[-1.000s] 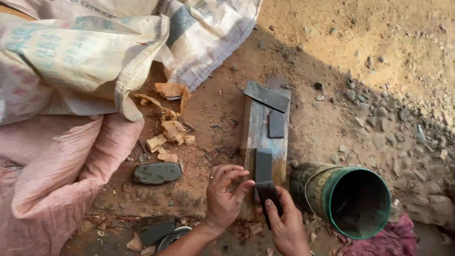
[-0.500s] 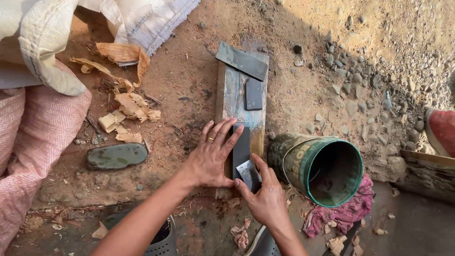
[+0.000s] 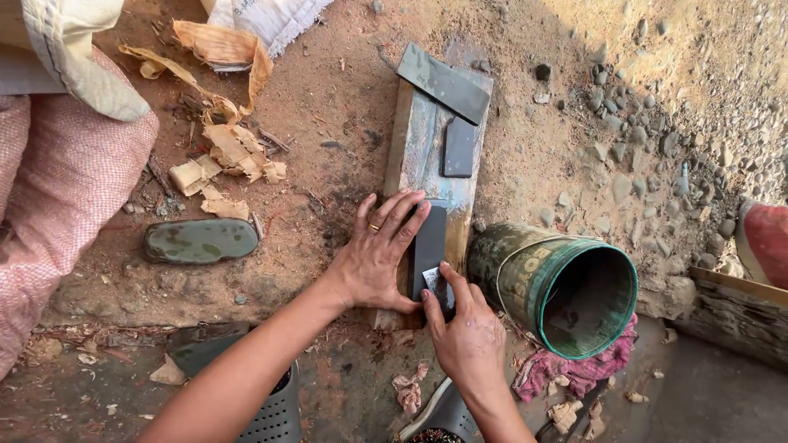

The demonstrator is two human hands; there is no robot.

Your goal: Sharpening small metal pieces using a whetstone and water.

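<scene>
Dirt ground [image 3: 328, 107] w/ wood plank [image 3: 414, 139]

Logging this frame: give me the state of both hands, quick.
Left hand: open, fingers spread flat, pressing on the dark sharpening stone on the wooden plank.
Right hand: closed, pinching a small blade against the stone.

Wooden board [image 3: 414, 148] lay lengthwise on bare dirt. Its far half carried two flat dark stones [image 3: 444, 82], leaving a bare strip along the left edge. A green tin can [image 3: 558, 283] on its side sat just beside the board's right edge, blocking that side. Left of the board the dirt was open as far as a flat green stone [image 3: 201, 240] and wood scraps [image 3: 226, 156].
</scene>
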